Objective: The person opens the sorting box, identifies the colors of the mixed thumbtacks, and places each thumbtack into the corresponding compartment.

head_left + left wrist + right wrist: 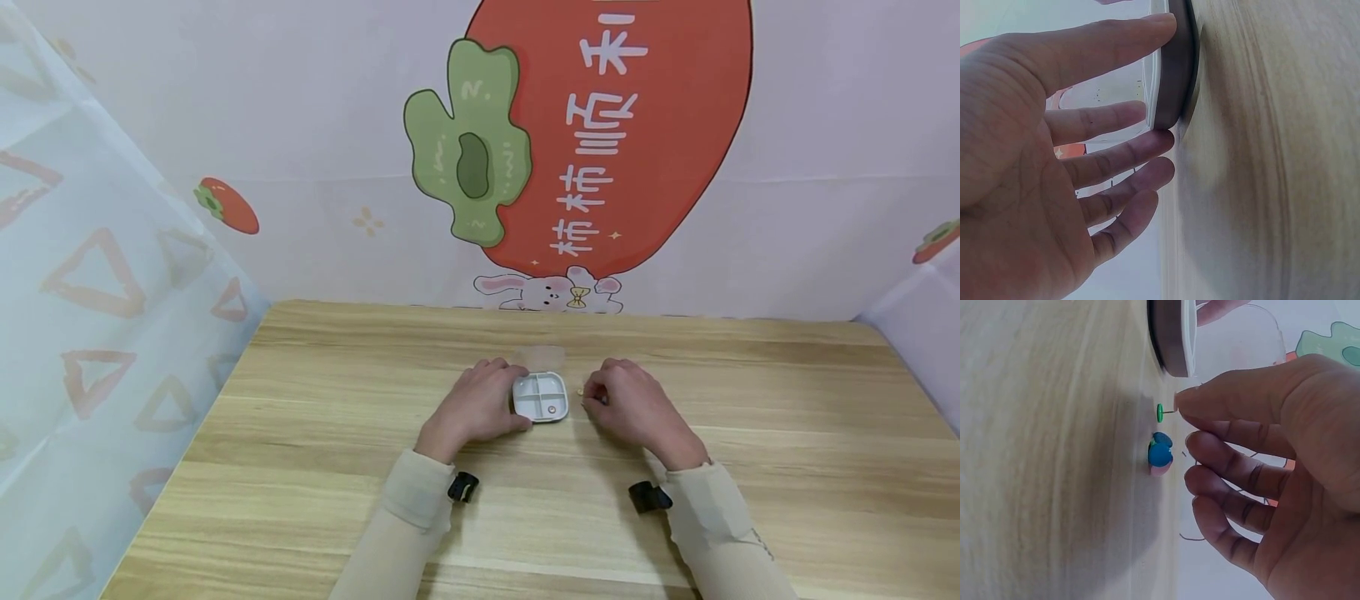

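Note:
A small square pill case [540, 397] with a white divided inside lies on the table, its clear lid [542, 358] folded back on the far side. One small round piece [552, 409] sits in the near right compartment. My left hand [483, 404] holds the case from the left, thumb on the near edge and a finger at the far corner. Right of the case, my right hand [626, 404] pinches at the upright pin of a green thumbtack [1160, 413], thumb and forefinger together. Blue tacks [1160, 454] and a pink tack [1161, 469] lie bunched beside it, under the curled fingers.
The wooden table [315, 467] reaches to a patterned cloth backdrop [337, 125] behind, with another hanging cloth [90, 333] on the left. Black wrist mounts [649, 497] sit at both cuffs.

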### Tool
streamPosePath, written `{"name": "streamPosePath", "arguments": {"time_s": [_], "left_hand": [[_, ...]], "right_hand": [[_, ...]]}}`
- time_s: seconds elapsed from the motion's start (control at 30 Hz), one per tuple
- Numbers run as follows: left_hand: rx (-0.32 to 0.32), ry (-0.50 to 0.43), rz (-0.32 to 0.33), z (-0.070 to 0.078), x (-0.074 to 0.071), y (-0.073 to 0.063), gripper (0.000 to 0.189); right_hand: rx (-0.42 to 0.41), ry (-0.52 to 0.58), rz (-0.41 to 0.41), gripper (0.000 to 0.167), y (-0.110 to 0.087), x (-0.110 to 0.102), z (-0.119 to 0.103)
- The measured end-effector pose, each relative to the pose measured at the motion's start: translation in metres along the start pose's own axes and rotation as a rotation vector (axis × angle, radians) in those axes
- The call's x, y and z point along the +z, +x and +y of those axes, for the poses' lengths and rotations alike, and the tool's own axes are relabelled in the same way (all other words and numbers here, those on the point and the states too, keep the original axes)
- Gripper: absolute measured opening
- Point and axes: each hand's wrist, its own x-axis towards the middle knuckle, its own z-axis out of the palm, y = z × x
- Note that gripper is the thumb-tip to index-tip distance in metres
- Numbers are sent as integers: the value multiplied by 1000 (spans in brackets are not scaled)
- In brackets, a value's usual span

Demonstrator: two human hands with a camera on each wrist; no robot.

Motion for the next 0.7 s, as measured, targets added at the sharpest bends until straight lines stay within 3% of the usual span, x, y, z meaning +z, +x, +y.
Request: {"name": "streamPosePath", "arguments": {"time_s": [0.7], "left_hand": [[-2, -5, -1, -1, 1, 0, 66]], "right_hand": [[40, 260, 41, 4, -1, -8, -9]]}}
